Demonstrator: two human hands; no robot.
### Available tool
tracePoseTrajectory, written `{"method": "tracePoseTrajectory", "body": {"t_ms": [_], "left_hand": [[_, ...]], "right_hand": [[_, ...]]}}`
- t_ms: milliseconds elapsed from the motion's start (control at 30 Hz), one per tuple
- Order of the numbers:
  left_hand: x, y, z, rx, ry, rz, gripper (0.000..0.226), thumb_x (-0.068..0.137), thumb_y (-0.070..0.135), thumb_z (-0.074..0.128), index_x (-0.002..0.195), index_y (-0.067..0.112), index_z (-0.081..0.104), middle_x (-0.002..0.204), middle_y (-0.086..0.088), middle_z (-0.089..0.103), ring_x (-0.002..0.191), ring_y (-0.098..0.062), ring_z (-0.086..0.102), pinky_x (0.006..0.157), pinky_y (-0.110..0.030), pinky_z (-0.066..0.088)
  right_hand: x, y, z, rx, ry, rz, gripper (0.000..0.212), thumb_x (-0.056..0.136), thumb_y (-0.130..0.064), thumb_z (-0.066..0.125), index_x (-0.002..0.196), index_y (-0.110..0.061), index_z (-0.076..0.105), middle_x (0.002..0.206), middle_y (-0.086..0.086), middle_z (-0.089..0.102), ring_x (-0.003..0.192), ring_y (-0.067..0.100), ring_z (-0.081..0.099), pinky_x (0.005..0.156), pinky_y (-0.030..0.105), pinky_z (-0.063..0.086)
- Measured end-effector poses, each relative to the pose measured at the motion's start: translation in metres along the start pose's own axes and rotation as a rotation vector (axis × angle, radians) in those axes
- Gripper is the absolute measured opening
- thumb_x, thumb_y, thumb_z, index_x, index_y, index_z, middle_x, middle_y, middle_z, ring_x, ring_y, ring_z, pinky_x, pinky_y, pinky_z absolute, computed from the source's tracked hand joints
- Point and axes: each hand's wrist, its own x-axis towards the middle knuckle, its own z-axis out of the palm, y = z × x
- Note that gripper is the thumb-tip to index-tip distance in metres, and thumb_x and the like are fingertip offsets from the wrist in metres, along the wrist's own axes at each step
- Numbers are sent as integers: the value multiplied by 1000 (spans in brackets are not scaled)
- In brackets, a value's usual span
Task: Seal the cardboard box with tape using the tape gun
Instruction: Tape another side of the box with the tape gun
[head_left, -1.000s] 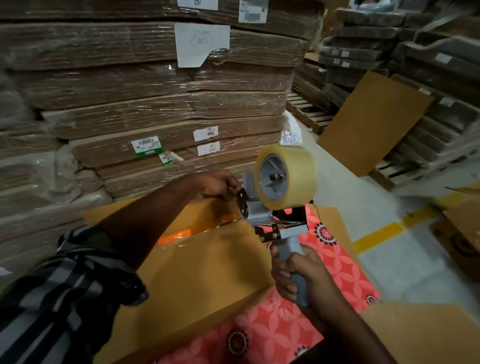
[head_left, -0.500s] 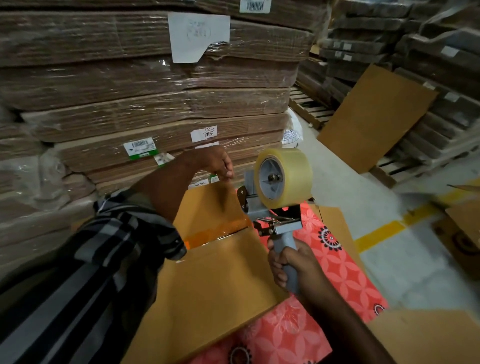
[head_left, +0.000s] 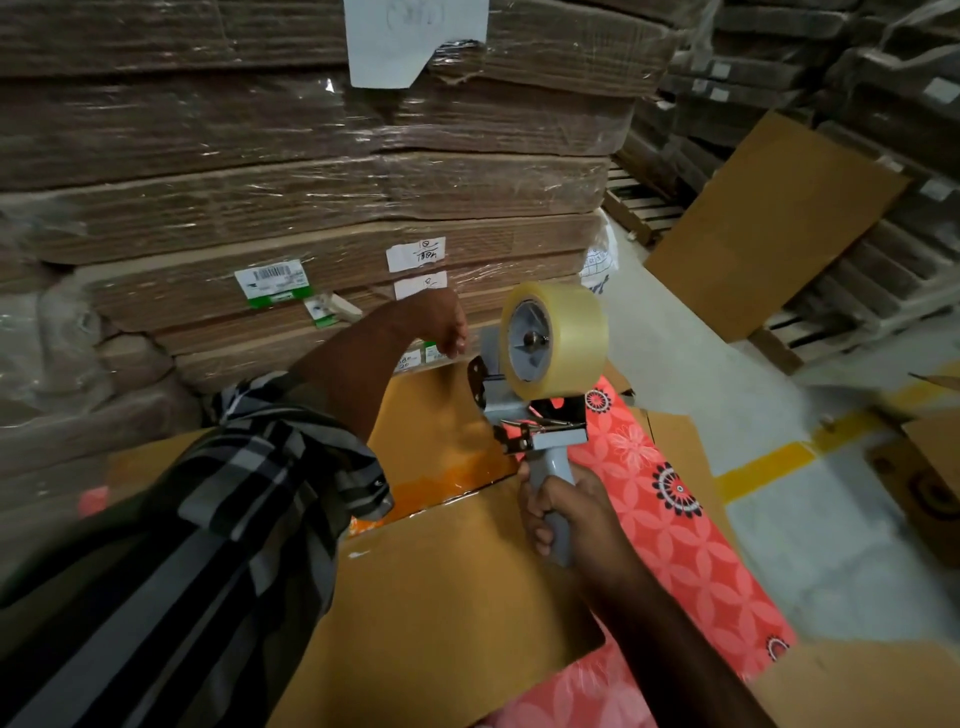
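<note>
Box (head_left: 457, 587) of cardboard lies flat on a red patterned mat (head_left: 670, 519), wrapped stacks (head_left: 311, 197) close behind. Right hand (head_left: 566, 512) grips the tape gun (head_left: 545, 395) over the seam; left hand (head_left: 441, 322) hovers loosely curled, holding nothing.

Shrink-wrapped flat cardboard stacks (head_left: 311, 182) w/ labels, red floral mat (head_left: 670, 519), yellow floor line (head_left: 763, 467), leaning cardboard sheet (head_left: 774, 228), pallets (head_left: 639, 208)

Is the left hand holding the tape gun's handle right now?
No, the right hand grips the tape gun handle; the left hand is raised beyond the box.

Left hand (head_left: 441, 325) raised, curled; right hand (head_left: 566, 512) fisted.
</note>
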Motion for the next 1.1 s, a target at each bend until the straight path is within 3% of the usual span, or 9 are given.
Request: {"method": "tracePoseTrajectory", "body": {"t_ms": [100, 267, 367, 433, 533, 633, 800, 933, 1100], "left_hand": [[5, -11, 9, 18, -46, 0, 17, 90, 6, 71, 106, 8, 76, 100, -6, 75, 87, -18, 67, 90, -38, 57], [17, -30, 17, -157, -107, -48, 35, 96, 2, 61, 72, 22, 74, 62, 16, 70, 63, -6, 64, 65, -26, 51], [14, -31, 22, -258, -110, -150, 15, 99, 13, 64, 105, 26, 70, 88, 2, 70, 74, -10, 64, 70, -25, 57], [17, -32, 26, -277, -101, -162, 32, 98, 13, 66, 125, 29, 59, 106, -3, 66, 84, -13, 64, 85, -34, 57], [22, -30, 26, -277, -90, -154, 42, 100, 17, 64, 141, 18, 54, 138, -8, 61, 113, -23, 65, 102, -45, 54], [23, -24, 24, 40, -65, -59, 52, 92, 17, 73, 141, 13, 57, 145, -12, 57, 121, -25, 59, 106, -43, 50], [16, -30, 24, 267, 135, 57, 32, 80, 27, 84, 110, 20, 75, 119, -2, 70, 108, -22, 66, 91, -34, 55], [2, -32, 29, 13, 135, 293, 8, 88, 2, 73, 93, 0, 79, 85, -7, 76, 68, 8, 67, 64, -6, 42], [-14, -37, 34, -127, 31, 199, 22, 98, 19, 66, 78, 17, 75, 71, 8, 69, 65, -7, 63, 66, -26, 47]], "right_hand": [[2, 2, -2, -27, 2, 6, 33, 66, -9, 53, 98, -4, 60, 64, 4, 44, 46, 14, 35, 45, 26, 25], [4, 10, -2, -92, 20, 38, 32, 64, -12, 56, 95, -10, 63, 66, 3, 46, 49, 16, 36, 47, 24, 26], [5, 11, -1, -116, 25, 27, 29, 68, -12, 55, 95, -12, 63, 66, 4, 45, 51, 16, 36, 47, 24, 26], [4, 12, 0, -135, 25, 21, 28, 69, -12, 55, 95, -13, 64, 67, 4, 44, 52, 15, 37, 47, 24, 28], [4, 12, 1, -145, 35, 16, 28, 69, -13, 56, 96, -12, 64, 69, 5, 44, 53, 16, 37, 48, 26, 28], [4, 12, 1, -144, 41, 11, 29, 68, -13, 56, 97, -12, 64, 69, 5, 44, 54, 17, 37, 49, 27, 28], [4, 13, 1, -123, 53, 30, 28, 68, -12, 56, 95, -15, 64, 69, 4, 44, 53, 16, 35, 49, 27, 26], [2, 14, 2, -112, 42, 8, 27, 70, -11, 55, 96, -13, 64, 70, 4, 44, 52, 15, 35, 46, 24, 28], [3, 13, 2, -122, 52, 23, 28, 70, -11, 55, 97, -13, 63, 68, 2, 44, 51, 14, 35, 46, 24, 26]]}}
